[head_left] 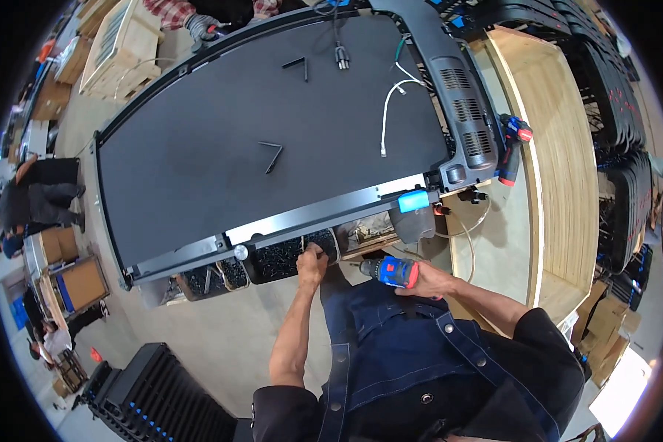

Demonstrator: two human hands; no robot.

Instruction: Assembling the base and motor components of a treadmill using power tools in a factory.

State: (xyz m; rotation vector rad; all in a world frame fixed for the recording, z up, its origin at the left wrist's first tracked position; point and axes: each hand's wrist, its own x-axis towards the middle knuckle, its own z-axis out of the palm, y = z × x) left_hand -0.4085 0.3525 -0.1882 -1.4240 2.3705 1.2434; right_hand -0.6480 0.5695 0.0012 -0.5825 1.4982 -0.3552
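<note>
My right hand is wrapped round the grip of a blue, red and black cordless drill, its nose pointing left. My left hand is at the edge of a dark bin full of small black hardware, under the near rail. Its fingers are pressed together; what they hold, if anything, is too small to make out. In front of me lies a treadmill deck with a black belt, a silver near rail and a dark vented motor cover at its right end.
Two black hex keys and a power plug lie on the belt, beside a white cable. A second power tool rests by the motor cover. A wooden crate stands right. Across the deck is another person's gloved hand.
</note>
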